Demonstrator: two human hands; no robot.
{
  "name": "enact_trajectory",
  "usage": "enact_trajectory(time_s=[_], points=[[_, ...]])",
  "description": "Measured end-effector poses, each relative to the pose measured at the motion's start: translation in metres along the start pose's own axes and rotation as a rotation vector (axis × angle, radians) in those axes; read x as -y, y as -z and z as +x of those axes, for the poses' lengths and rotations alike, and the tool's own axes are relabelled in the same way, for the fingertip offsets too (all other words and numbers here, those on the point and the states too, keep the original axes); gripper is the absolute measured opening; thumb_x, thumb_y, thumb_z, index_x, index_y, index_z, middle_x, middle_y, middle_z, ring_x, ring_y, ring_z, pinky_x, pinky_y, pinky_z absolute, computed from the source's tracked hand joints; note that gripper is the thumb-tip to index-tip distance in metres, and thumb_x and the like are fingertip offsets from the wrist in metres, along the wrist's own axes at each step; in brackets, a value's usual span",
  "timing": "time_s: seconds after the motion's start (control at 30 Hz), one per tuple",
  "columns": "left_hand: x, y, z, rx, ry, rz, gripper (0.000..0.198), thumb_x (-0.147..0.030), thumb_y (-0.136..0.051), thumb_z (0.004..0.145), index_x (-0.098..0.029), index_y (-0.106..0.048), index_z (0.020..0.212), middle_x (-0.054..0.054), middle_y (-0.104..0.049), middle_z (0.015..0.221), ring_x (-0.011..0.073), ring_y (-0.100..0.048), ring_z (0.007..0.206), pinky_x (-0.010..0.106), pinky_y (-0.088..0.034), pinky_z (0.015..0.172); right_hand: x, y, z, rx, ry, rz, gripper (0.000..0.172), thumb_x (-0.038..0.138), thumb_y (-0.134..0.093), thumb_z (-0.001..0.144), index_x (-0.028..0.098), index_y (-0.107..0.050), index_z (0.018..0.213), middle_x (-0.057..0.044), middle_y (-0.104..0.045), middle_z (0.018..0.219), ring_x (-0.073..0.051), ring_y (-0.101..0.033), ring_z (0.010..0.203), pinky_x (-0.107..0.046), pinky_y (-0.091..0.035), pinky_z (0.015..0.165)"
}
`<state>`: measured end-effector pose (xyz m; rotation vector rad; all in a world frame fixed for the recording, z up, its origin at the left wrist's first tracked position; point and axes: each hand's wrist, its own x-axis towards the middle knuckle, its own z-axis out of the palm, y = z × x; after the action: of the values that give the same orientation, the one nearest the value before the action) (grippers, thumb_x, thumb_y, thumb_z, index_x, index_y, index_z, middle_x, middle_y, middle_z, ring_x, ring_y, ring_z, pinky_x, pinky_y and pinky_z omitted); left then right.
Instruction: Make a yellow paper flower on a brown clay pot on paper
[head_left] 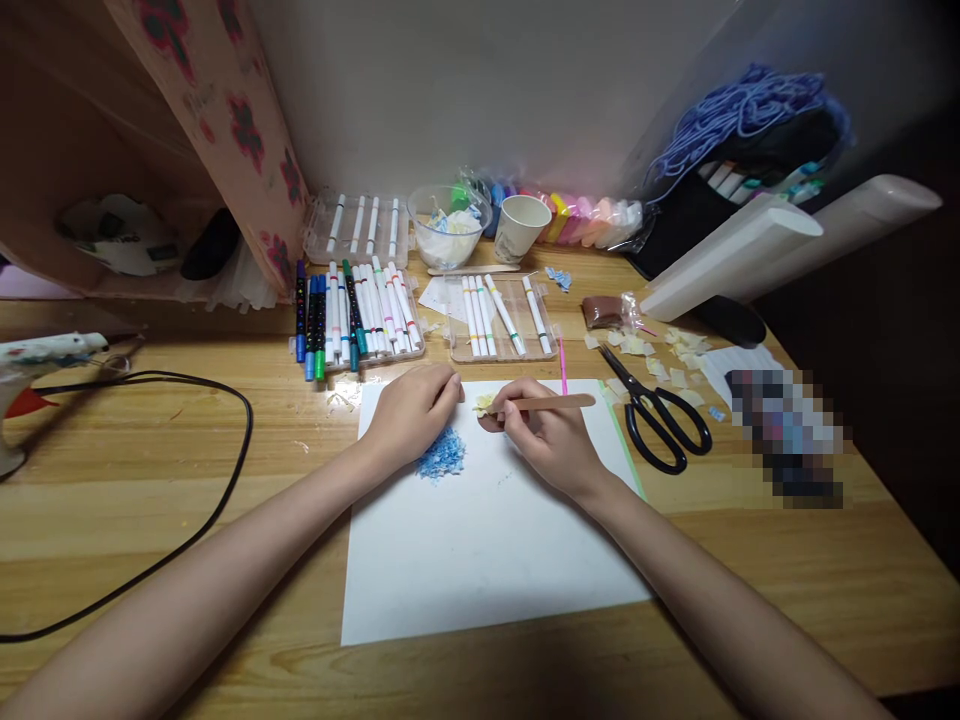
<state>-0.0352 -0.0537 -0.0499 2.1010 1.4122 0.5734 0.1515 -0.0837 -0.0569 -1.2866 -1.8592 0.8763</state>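
Facing a bowl [425, 243] of scraps [452, 222], the right hand [546, 435] pinches a stick [559, 402], left hand [411, 412] curled, grip unclear.

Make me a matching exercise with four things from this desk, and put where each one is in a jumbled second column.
Things:
1. Front wooden stick
2. Blue bits
3. Scissors
4. Paper cup

Places:
A. Next to the clear bowl
B. Along the right edge of the white sheet
C. In the right hand
D. Piled by the left hand

Pairs: 1-C, 2-D, 3-B, 4-A
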Motion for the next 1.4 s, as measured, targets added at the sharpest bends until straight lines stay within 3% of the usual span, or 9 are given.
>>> enact_trajectory(time_s=[0.3,0.5,0.63,0.87,1.4], points=[[-0.0008,0.0006,-0.0002,0.009,0.01,0.008,0.034,-0.028,-0.03,0.092,-0.019,-0.054,0.071,0.002,-0.062,0.077,0.0183,-0.055,0.075,0.028,-0.034,0.063,0.0016,-0.0002,0.0002,0.017,-0.027,0.04,0.014,0.026,-0.041,0.091,0.021,-0.052,0.083,-0.003,-0.056,0.081,-0.017,-0.063,0.073,-0.029,-0.053,0.064],[-0.0006,0.0004,-0.0001,0.013,0.012,0.015,0.034,-0.029,-0.029,0.092,-0.019,-0.055,0.073,0.002,-0.062,0.077,0.0184,-0.055,0.075,0.029,-0.035,0.064,0.0055,0.002,0.0006,-0.042,0.021,-0.006,0.013,0.024,-0.042,0.09,0.022,-0.052,0.082,-0.002,-0.056,0.077,-0.016,-0.059,0.07,-0.028,-0.051,0.064],[-0.0001,0.0001,0.0007,0.02,0.016,0.018,0.034,-0.029,-0.028,0.092,-0.019,-0.055,0.073,0.003,-0.062,0.077,0.0185,-0.055,0.075,0.029,-0.035,0.064,0.0051,0.0007,0.0006,0.003,0.024,0.05,0.013,0.025,-0.041,0.09,0.022,-0.051,0.083,-0.002,-0.054,0.079,-0.016,-0.06,0.073,-0.028,-0.052,0.065],[0.0001,0.0,0.001,0.024,0.006,0.02,0.033,-0.029,-0.028,0.091,-0.019,-0.055,0.074,0.003,-0.061,0.076,0.0185,-0.055,0.075,0.029,-0.036,0.065,0.0046,0.0025,0.0014,-0.011,0.082,-0.17,0.01,0.019,-0.043,0.088,0.022,-0.051,0.082,-0.003,-0.059,0.078,-0.019,-0.059,0.077,-0.033,-0.047,0.072],[-0.0003,0.0002,0.001,0.02,0.01,0.0,0.032,-0.028,-0.03,0.091,-0.019,-0.055,0.073,0.002,-0.062,0.076,0.0185,-0.055,0.075,0.029,-0.035,0.065,0.0048,0.0026,0.0017,0.009,0.099,-0.18,0.011,0.017,-0.043,0.087,0.022,-0.051,0.082,-0.003,-0.06,0.078,-0.019,-0.058,0.077,-0.033,-0.045,0.072]])
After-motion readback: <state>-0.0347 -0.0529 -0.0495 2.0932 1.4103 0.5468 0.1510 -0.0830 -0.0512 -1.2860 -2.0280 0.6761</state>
